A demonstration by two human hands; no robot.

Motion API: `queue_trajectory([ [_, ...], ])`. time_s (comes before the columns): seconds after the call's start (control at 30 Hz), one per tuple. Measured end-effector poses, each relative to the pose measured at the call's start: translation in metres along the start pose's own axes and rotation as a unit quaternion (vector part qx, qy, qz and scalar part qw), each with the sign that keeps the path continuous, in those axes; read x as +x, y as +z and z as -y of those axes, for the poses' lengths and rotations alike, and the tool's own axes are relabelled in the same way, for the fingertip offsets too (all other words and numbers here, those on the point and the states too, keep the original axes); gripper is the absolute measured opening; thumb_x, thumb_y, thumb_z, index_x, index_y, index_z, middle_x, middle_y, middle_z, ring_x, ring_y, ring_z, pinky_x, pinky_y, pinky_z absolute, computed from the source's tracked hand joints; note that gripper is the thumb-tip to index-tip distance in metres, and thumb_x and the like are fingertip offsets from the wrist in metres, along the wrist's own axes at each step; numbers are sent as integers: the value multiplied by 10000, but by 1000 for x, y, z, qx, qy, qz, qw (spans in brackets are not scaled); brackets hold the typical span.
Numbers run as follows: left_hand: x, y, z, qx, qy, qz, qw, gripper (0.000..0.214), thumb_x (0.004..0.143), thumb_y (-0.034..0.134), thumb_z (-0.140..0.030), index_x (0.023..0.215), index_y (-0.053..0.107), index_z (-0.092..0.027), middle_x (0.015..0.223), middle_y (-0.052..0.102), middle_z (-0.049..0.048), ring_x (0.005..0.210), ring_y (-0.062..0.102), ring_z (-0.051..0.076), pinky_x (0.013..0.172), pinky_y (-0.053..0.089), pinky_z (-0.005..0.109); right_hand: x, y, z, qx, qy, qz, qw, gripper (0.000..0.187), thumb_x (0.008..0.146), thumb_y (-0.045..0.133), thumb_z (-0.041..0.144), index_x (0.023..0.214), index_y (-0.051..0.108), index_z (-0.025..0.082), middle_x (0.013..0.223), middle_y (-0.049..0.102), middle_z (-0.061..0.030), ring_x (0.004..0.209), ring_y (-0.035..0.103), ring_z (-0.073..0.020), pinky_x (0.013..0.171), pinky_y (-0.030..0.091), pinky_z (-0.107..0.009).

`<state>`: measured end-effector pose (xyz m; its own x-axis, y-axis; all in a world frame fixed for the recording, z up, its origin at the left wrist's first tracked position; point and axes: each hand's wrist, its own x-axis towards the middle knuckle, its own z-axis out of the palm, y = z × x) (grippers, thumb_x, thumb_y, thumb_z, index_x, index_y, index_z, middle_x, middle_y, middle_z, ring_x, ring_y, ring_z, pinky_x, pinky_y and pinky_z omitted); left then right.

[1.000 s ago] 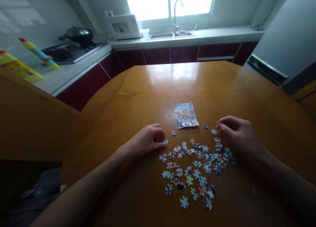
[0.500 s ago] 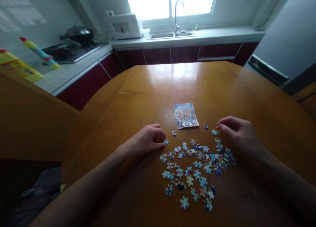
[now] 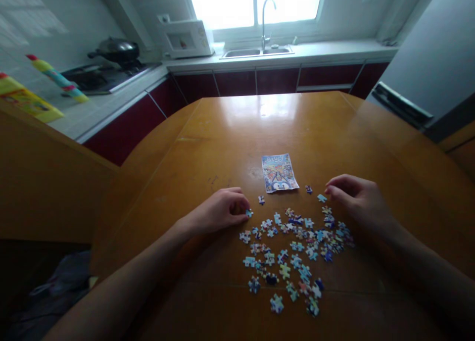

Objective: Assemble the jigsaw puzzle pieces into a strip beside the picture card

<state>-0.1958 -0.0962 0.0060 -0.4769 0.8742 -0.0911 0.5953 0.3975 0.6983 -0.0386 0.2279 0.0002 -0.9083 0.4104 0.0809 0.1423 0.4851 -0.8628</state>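
The broad wooden table [image 3: 230,138] gives flat, firm support, so pieces are best slid or lifted low over it. Spread across its near half, the jigsaw pieces [image 3: 319,236] lie in front of and between the forearms, loosely strewn on the left and bunched more tightly on the right; thinning that bunch into one layer would make shapes easier to read. The right hand [image 3: 356,196] is curled with thumb and fingertips together; whether it holds anything I cannot tell. The left hand [image 3: 221,208] appears to pinch a small blue-and-white piece [image 3: 250,213] at the tips of thumb and forefinger, a light hold that suits thin card, ideally by the edges so its print stays visible. The printed picture sheet [image 3: 280,173] lies beyond the pieces, well placed for comparing colours. Just beside the right fingertips rests a light-blue piece [image 3: 321,198], best left unbrushed by the knuckles.
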Motion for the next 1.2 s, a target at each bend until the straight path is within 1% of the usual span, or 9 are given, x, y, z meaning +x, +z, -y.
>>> queue_trajectory([
  [0.4,0,1,-1,-23,14,-7,1000,71,813,695,-209,852,675,-153,883,598,20,656,524,86,572,435,199,0,1,3,8,-1,4,1000,161,828,677,372,810,694,213,782,730,-52,689,661,-202,629,515,-325],
  [0.53,2,7,-2,-53,-17,-28,998,70,844,666,-213,830,639,-150,685,549,-29,581,468,82,525,371,189,-3,7,2,9,-2,9,1000,158,840,670,370,814,693,216,758,717,-43,654,640,-194,588,498,-319],
  [0.6,3,13,-6,-93,-23,-51,994,85,866,649,-227,903,636,-152,687,547,-34,577,459,82,526,365,190,-8,13,4,12,-11,15,1000,153,851,665,363,833,691,214,751,708,-38,641,626,-186,574,487,-314],
  [0.7,3,26,-19,-171,-7,-73,983,229,908,623,-258,1121,636,-176,811,602,-8,614,490,85,554,394,200,-22,28,13,17,-41,43,998,129,870,648,324,865,688,202,797,708,-44,695,635,-179,612,497,-311],
  [0.73,2,31,-24,-188,-4,-77,979,229,919,619,-271,1127,653,-183,823,613,1,618,494,88,550,392,203,-28,33,19,24,-48,56,997,122,874,645,314,873,686,199,782,701,-38,682,632,-171,607,497,-305],
  [0.83,2,45,-40,-225,9,-130,966,131,894,679,-277,965,722,-176,848,657,31,742,570,124,646,441,235,-43,51,38,60,-53,91,993,99,882,641,287,889,688,201,797,701,-32,687,629,-154,602,497,-290],
  [1.0,7,61,-55,-313,-42,-196,928,203,788,811,-318,915,739,-178,770,690,29,666,585,129,600,456,243,-50,66,57,153,-15,118,981,87,834,701,243,910,696,201,850,722,-25,753,649,-147,673,520,-284],
  [1.1,10,64,-58,-308,-26,-225,924,218,725,859,-312,842,736,-176,695,656,7,615,549,117,556,427,231,-46,66,57,209,28,117,970,106,812,731,279,849,699,184,783,714,-26,710,640,-144,638,512,-276],
  [1.2,15,65,-59,-256,2,-250,934,216,704,877,-304,793,718,-188,677,647,-9,606,532,111,551,412,231,-41,64,56,233,49,129,963,138,784,756,301,824,706,178,763,713,-29,684,635,-140,624,507,-274],
])
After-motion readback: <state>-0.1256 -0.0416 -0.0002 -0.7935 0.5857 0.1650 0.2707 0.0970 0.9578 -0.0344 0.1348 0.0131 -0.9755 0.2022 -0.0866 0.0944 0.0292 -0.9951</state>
